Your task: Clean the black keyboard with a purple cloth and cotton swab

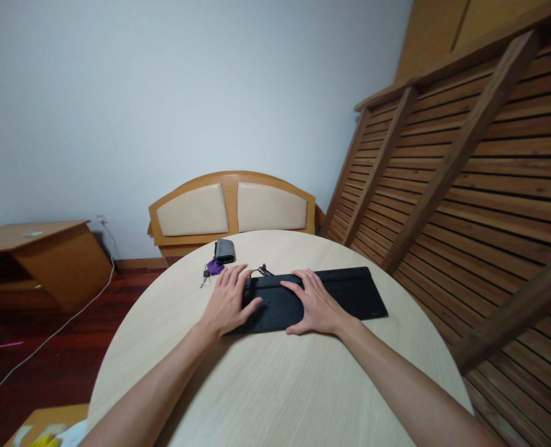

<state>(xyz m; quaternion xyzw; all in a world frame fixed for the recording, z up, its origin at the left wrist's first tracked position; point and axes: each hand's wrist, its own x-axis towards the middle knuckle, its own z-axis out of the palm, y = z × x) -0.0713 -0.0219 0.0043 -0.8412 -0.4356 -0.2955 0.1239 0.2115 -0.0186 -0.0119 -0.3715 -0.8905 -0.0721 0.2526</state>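
A black keyboard (350, 292) lies across the round table, a plain, keyless face turned up. My left hand (231, 298) holds its left end, thumb over the top and fingers along the far side. Around the middle is my right hand (315, 304), thumb at the near edge and fingers reaching to the far edge. A bunched black cable (263, 270) lies behind the keyboard. Beyond my left hand are a purple cloth (214, 267), a folded grey item (225, 251) and a small black piece with a thin cord (205, 274).
The pale round table (266, 385) fills the front. Behind it stands a wooden headboard (232, 205) with cream panels. A large slatted wooden frame (443, 186) leans at the right. At left are a wooden desk (79, 267) and a white cord (65, 323) across the floor.
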